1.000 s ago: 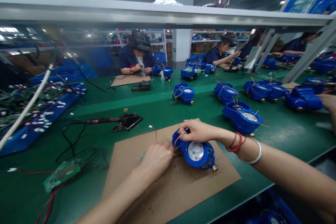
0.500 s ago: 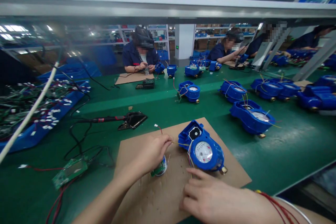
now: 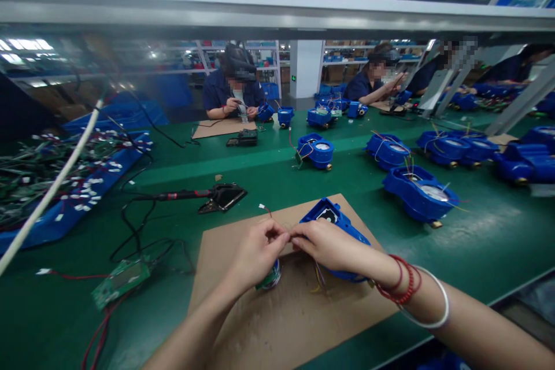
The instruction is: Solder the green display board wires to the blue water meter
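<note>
My left hand (image 3: 255, 251) and my right hand (image 3: 329, 245) meet fingertip to fingertip over a brown cardboard mat (image 3: 281, 324). Both pinch a thin wire that comes from the blue water meter (image 3: 336, 218). The meter lies on the mat just behind my right hand, which hides its dial. Coloured wire ends (image 3: 318, 282) hang out below that hand. A small green and silver spool (image 3: 272, 278) stands on the mat under my left hand. My right wrist wears red bead bracelets and a white bangle.
A soldering iron on its black stand (image 3: 217, 195) lies behind the mat. A green circuit board (image 3: 121, 280) with red leads sits left. A blue tray of wired boards (image 3: 65, 185) is far left. More blue meters (image 3: 420, 196) line the right. People work opposite (image 3: 234, 92).
My right hand has come up from the mat's near edge onto the meter and joined my left hand at the wire. The meter's dial, visible before, is now covered.
</note>
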Available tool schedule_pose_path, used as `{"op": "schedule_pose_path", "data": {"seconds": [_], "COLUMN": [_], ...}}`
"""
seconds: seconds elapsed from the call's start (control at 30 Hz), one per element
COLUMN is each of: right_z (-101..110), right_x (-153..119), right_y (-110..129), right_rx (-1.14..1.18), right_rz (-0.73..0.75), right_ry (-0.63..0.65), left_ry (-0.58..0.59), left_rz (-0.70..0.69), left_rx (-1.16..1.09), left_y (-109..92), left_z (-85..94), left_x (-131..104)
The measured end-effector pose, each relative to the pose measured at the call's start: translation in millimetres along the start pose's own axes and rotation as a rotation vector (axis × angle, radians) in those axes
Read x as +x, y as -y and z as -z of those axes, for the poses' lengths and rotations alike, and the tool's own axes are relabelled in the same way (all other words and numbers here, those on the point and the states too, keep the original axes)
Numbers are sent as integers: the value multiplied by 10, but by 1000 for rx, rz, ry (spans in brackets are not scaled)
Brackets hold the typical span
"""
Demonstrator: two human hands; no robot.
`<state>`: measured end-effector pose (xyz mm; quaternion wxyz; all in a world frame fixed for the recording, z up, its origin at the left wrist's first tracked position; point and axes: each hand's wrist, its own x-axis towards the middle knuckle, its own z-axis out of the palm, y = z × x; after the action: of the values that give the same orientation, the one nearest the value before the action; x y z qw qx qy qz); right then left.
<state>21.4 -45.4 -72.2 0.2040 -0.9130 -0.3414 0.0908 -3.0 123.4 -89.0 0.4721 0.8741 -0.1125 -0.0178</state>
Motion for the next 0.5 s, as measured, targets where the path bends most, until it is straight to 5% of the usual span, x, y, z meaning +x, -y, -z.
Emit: {"op": "schedule_pose_path", "data": {"seconds": [0.4, 0.5], "right_z": [-140, -190], "right_x": [-121, -148], "right_y": [164, 137], "right_rx": [-125, -136], "right_rz": [-165, -202], "right_ry": [-130, -125], "left_ry": [3, -144], "left_rz": [-114, -67], "left_rx": [427, 451], "left_y": [7, 103], "left_z": [118, 283], "left_x": [-216, -344]}}
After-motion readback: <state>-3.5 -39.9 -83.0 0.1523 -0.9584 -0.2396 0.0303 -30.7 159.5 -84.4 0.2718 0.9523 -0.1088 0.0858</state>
